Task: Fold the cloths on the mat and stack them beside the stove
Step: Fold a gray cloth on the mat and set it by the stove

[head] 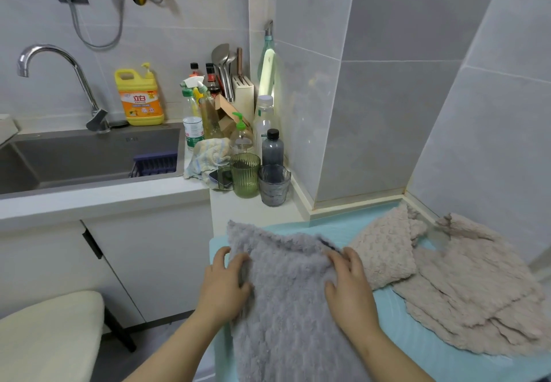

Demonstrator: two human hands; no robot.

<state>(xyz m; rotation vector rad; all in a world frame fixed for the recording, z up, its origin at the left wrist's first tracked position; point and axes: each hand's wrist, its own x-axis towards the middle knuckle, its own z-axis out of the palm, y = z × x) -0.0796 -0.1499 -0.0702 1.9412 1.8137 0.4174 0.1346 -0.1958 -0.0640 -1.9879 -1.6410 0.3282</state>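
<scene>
Item: grey cloth (286, 292), fluffy, lying along the left edge of the pale blue mat (432, 349), its far end reaching to the mat's far-left corner. Grip: left hand (223, 286) holds the cloth's left border, with pile bunched between thumb and curled fingers. The right hand (350, 289) holds the right border the same way, fingers over a dark seam or fold line. Both hands are closed on fabric, neither flat. Step in hand, by judgement: squaring the cloth for a fold. To do it well, draw both borders taut and level and match corner to corner. Lay the crease on the mat rather than in the air, then smooth outward from the centre so the thick pile does not trap a ridge. Keep clear of the beige cloths, as the right hand is just beside them. Also on the mat: a folded beige cloth (384, 250) toward the far edge, and spread beige cloths (471, 292) overlapping along the right edge. Not determinable: the near end of the grey cloth, cut off at the bottom of the view. Nor can it be told whether the cloth is already doubled under the hands, or how many layers make up the spread beige heap. A small translucent object lies at the heap's far side — identity unclear. The stove is not in view.
</scene>
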